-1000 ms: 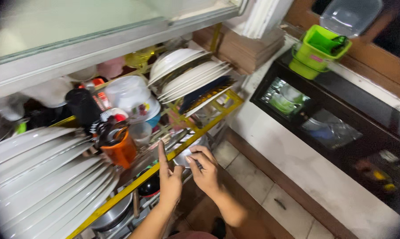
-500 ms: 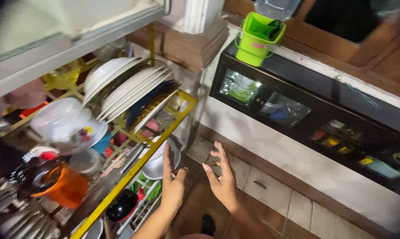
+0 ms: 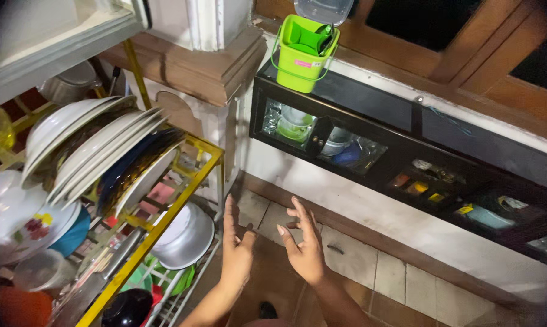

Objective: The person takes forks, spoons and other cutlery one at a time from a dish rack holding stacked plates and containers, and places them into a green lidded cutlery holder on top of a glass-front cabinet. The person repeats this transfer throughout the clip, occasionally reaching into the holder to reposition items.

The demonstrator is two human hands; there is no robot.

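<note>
Left hand (image 3: 236, 251) and right hand (image 3: 304, 248) both spread open, empty, palms facing. Nearest: steel bowl (image 3: 183, 237) just left, tilted on lower rack. Risk: knocking it off the yellow rack (image 3: 164, 218); leaning plates (image 3: 104, 151) could slide. Green bucket (image 3: 302, 51) above, small pink label on front.

Open room at lower centre of the frame, over the tiled floor (image 3: 352, 260): left hand (image 3: 237, 254) and right hand (image 3: 304, 248) spread and empty there, touching nothing. Hemmed at left by the yellow rack frame (image 3: 158, 224), with stacked white plates (image 3: 98, 151) leaning above and a metal bowl (image 3: 186, 236) jutting out just beside the left hand. Blocked at upper centre by a wooden pillar base (image 3: 201, 66). Walled at right by a black glass-fronted cabinet (image 3: 400, 163), green bucket (image 3: 301, 51) standing on top.
</note>
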